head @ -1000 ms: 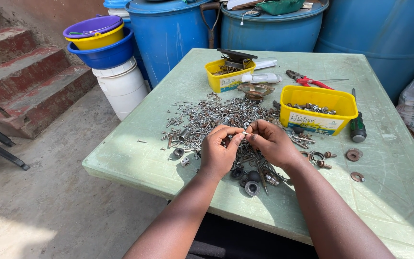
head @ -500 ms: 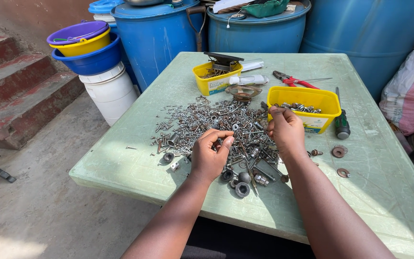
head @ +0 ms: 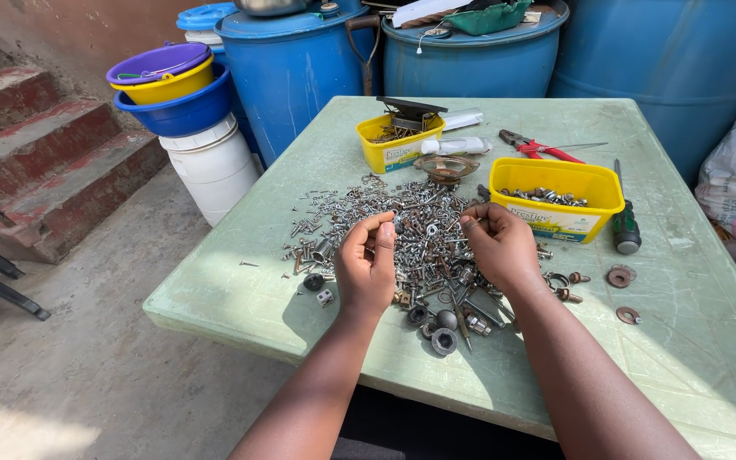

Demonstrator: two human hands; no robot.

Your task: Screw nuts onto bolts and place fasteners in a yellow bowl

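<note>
Where the fingers meet the pale green table [head: 692, 358], a wide heap of mixed screws, bolts and nuts [head: 402, 226] lies spread out, and both hands sit over its near edge. Left hand [head: 366, 266]: fingers curled inward, tips drawn together just above the heap; whether a small piece is pinched between them cannot be told. Right hand [head: 497, 247]: fingers likewise bent and bunched at the thumb, tips at the heap's right side; anything held there is too small to make out. The two hands are near each other, with a strip of the screw heap showing between them.

Just below the fingers, toward the person: several larger round nuts and washers [head: 443, 341]. Left of the left fingers: a dark nut and a small square piece [head: 326, 297], apart from the heap. Right of the right fingers: loose rusty washers [head: 619, 276].

Beyond the right fingertips: a yellow rectangular tub [head: 555, 204] with metal bits in it, a green-handled screwdriver [head: 625, 223] beside it. Further out: a smaller yellow tub [head: 398, 143], a rusty round dish [head: 446, 168], red-handled pliers [head: 543, 149].

Past the table: blue drums [head: 291, 68]; far left, a white bucket [head: 215, 166] topped with stacked blue, yellow and purple bowls [head: 168, 85], and red-stained steps [head: 27, 162].
</note>
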